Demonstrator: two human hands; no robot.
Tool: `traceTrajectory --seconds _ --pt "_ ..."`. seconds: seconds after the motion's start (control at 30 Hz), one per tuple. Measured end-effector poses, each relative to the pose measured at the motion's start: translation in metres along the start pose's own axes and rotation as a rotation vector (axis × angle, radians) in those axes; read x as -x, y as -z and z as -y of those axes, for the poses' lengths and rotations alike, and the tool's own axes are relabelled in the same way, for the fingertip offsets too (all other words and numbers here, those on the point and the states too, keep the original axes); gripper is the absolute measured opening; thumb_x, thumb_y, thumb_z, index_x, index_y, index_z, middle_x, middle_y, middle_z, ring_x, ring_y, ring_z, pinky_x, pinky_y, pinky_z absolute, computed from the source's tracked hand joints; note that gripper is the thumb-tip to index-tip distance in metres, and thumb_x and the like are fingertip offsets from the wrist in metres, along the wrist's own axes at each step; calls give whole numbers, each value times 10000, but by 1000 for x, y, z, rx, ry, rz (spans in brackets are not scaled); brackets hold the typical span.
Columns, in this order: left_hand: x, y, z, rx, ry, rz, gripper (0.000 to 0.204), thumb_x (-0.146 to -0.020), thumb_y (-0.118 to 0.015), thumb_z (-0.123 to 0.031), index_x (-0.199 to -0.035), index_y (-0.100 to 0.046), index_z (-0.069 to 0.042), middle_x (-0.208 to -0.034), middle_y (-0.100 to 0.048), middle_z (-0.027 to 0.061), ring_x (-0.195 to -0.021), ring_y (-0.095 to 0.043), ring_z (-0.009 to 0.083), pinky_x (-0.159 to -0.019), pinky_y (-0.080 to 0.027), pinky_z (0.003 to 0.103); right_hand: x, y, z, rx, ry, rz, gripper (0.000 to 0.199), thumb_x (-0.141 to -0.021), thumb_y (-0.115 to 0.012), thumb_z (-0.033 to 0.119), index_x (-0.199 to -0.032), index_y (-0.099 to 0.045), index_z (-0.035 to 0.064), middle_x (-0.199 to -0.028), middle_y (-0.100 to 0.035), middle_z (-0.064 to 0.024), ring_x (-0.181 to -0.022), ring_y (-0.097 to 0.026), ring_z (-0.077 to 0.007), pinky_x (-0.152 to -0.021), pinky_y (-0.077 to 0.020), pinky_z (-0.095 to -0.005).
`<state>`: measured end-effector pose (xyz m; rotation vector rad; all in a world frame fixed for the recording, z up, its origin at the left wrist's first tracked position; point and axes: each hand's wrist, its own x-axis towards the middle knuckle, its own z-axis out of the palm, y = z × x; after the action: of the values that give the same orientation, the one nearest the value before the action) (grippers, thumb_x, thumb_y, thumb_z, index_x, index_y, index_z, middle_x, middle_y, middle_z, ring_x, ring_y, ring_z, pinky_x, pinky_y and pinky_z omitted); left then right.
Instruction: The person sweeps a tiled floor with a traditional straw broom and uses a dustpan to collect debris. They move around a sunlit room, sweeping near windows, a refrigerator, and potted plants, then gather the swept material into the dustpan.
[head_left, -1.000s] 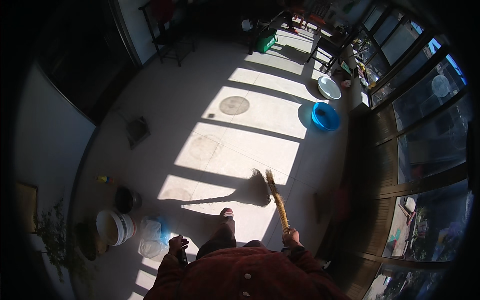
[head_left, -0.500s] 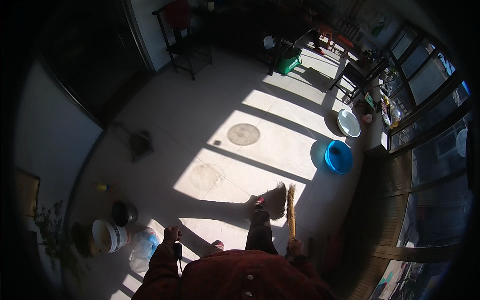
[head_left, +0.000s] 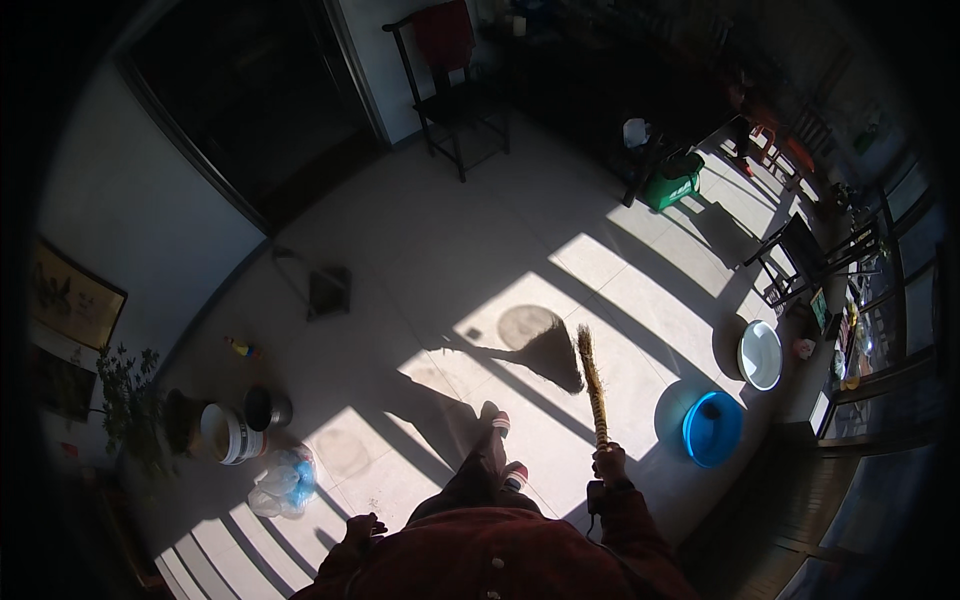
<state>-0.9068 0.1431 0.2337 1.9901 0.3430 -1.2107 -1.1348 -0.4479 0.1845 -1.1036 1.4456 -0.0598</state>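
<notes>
My right hand (head_left: 608,462) is closed round the grip of a straw broom (head_left: 592,375), held out in front of me above the sunlit floor. The broom's bristles point away from me, and its wide shadow falls on the tiles to its left. A dark object on a cord hangs at my right wrist. My left hand (head_left: 364,527) hangs low by my left side, fingers loosely curled and a little apart, with nothing visible in it. Nearest to it is a clear and blue plastic bag (head_left: 285,483) on the floor.
A blue basin (head_left: 712,428) and a white basin (head_left: 760,355) stand at right. On the left are a white bucket (head_left: 232,435), a dark pot (head_left: 267,407), a plant (head_left: 132,395) and what looks like a dustpan (head_left: 328,292). Farther off are chairs (head_left: 462,105) and a green bag (head_left: 674,182).
The view has turned, so the room appears shifted right and down. My right hand has moved forward with the broom. My feet have changed position, and my left hand has dropped lower.
</notes>
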Motion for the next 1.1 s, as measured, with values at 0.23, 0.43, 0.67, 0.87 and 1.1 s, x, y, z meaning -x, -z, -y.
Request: traceTrajectory --seconds 0.23,0.43,0.67,0.87,1.1 --pt "-81 -81 -60 465 226 -141 317 -952 -480 -305 -1091 -479 -20 -933 -624 189 -839 -643 343 -721 -510 502 -95 -36 95 7 53 92 392 -850 -509 16 -1222 -415 96 -568 -475 -28 -368 -458 -141 -299 -311 -295" --pt "-145 -152 -228 545 107 -37 285 -941 -502 -282 -1080 -528 -35 -942 -643 147 -867 -657 303 -717 -523 435 -162 25 194 -114 -118 217 560 -829 -539 -1 -1341 -340 103 -594 -498 -52 -380 -457 -137 -303 -316 -292" --pt "-150 -202 -352 534 -101 -182 302 -914 -554 -303 -1090 -554 -58 -952 -648 103 -858 -660 242 -697 -518 377 -270 71 310 54 75 -13 515 -836 -524 46 -1331 -381 69 -567 -490 -27 -366 -451 -112 -293 -320 -274" --pt "-77 -291 -313 595 361 -316 279 -906 -547 -263 -1057 -535 -28 -884 -635 114 -817 -657 266 -659 -526 419 -445 81 387 164 124 -99 125 -845 -502 110 -957 -526 58 -494 -474 -34 -324 -447 -168 -292 -350 -321" --pt "-29 -384 -318 541 599 -304 284 -924 -540 -227 -1105 -522 -10 -916 -656 158 -803 -670 293 -652 -551 426 -498 44 388 866 323 88 212 -735 -548 85 -904 -611 -26 -723 -643 -230 -667 -654 -326 -612 -523 -433"
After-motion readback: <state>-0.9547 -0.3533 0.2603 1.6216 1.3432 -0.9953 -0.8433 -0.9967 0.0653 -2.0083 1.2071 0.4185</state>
